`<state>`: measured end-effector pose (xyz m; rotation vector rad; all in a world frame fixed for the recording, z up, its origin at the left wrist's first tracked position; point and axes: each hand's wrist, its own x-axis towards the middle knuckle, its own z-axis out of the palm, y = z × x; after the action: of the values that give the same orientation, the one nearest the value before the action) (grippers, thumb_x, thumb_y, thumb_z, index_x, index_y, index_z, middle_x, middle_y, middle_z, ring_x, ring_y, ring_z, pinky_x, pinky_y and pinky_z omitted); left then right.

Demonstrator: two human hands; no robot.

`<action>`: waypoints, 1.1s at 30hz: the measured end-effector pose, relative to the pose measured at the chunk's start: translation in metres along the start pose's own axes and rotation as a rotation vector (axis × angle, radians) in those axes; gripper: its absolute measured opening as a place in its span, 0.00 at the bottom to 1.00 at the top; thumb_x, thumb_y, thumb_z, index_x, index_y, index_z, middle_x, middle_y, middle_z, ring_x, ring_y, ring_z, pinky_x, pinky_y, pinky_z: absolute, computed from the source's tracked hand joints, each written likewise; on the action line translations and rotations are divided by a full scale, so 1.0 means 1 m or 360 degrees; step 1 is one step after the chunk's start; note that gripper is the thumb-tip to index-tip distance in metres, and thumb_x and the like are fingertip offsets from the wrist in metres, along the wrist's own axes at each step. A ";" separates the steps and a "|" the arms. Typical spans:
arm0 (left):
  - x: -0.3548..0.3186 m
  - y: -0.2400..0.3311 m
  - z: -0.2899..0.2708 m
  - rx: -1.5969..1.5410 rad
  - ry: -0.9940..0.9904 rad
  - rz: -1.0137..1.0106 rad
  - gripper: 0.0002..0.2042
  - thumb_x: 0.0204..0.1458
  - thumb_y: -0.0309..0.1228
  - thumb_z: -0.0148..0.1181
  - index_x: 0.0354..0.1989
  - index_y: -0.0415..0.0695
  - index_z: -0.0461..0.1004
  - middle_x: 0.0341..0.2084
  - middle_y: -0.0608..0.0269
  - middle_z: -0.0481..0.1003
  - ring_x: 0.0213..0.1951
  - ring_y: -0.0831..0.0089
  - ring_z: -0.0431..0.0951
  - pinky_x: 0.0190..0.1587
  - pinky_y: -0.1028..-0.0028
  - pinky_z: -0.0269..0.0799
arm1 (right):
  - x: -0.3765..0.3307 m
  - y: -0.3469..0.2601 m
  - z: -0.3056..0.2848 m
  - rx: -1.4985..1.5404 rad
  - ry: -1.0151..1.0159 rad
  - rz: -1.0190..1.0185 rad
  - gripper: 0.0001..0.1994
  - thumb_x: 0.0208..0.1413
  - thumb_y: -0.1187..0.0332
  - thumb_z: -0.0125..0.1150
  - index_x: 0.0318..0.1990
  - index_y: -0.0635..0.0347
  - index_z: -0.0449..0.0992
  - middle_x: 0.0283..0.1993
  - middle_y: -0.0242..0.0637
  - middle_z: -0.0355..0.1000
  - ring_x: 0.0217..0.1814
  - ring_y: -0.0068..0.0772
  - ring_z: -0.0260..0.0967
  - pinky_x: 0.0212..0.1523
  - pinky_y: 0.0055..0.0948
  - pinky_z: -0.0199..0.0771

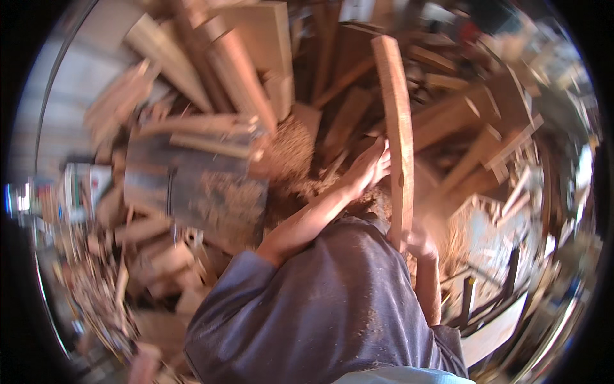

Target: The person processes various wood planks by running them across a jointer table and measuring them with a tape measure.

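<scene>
Well, right fingers (419, 242) clasp the long, reddish-brown plank (398, 121); left fingers (383, 164) curl half-open beside it.

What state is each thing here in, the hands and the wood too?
Left hand: at the board's left edge, grip unclear
Right hand: closed around the board's near end, blurred
Long wooden board: held, pointing away from the person
Sawdust heap: loose, piled
Dark metal plate: partly strewn with sawdust
Dark shirt: creased, dusty
</scene>
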<state>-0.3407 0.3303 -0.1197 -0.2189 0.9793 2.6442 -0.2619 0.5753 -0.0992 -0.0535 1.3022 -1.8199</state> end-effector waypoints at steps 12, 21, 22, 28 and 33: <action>-0.179 0.051 -0.178 -0.0664 0.0981 0.0956 0.25 0.67 0.56 0.51 0.52 0.45 0.71 0.44 0.61 0.78 0.47 0.64 0.82 0.47 0.59 0.82 | 0.163 0.043 0.113 -0.0534 -0.0331 0.0411 0.38 0.62 0.47 0.65 0.68 0.73 0.66 0.56 0.44 0.76 0.50 0.30 0.76 0.54 0.32 0.75; -0.256 0.029 -0.237 -0.0841 0.1759 0.1107 0.20 0.72 0.50 0.44 0.45 0.44 0.72 0.31 0.62 0.75 0.32 0.68 0.78 0.36 0.63 0.78 | 0.235 0.069 0.190 -0.0525 -0.0932 0.0830 0.38 0.55 0.56 0.77 0.68 0.68 0.69 0.57 0.35 0.76 0.49 0.22 0.75 0.48 0.22 0.75; -0.257 0.023 -0.249 -0.0899 0.1769 0.1128 0.21 0.72 0.50 0.44 0.43 0.43 0.72 0.31 0.62 0.75 0.30 0.68 0.78 0.33 0.64 0.77 | 0.250 0.071 0.186 -0.0727 -0.0984 0.0923 0.32 0.56 0.67 0.74 0.67 0.67 0.71 0.53 0.32 0.76 0.45 0.21 0.73 0.46 0.22 0.73; -0.286 -0.009 -0.298 0.0968 0.2851 0.0815 0.14 0.63 0.40 0.55 0.46 0.40 0.74 0.43 0.48 0.76 0.48 0.52 0.76 0.53 0.53 0.72 | 0.265 0.137 0.225 -0.2027 -0.1284 -0.0557 0.29 0.54 0.69 0.71 0.65 0.63 0.72 0.37 0.39 0.74 0.37 0.38 0.75 0.38 0.35 0.76; -0.300 0.012 -0.284 0.2273 0.3045 0.0470 0.17 0.59 0.38 0.59 0.52 0.40 0.73 0.64 0.45 0.65 0.71 0.45 0.58 0.71 0.46 0.54 | 0.275 0.178 0.253 -0.2486 -0.1336 -0.1147 0.27 0.52 0.67 0.70 0.61 0.60 0.74 0.38 0.49 0.71 0.38 0.56 0.73 0.36 0.49 0.75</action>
<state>-0.0535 0.0650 -0.2519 -2.2325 2.8859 0.3949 -0.1990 0.1925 -0.2414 -2.0324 1.7512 -0.5554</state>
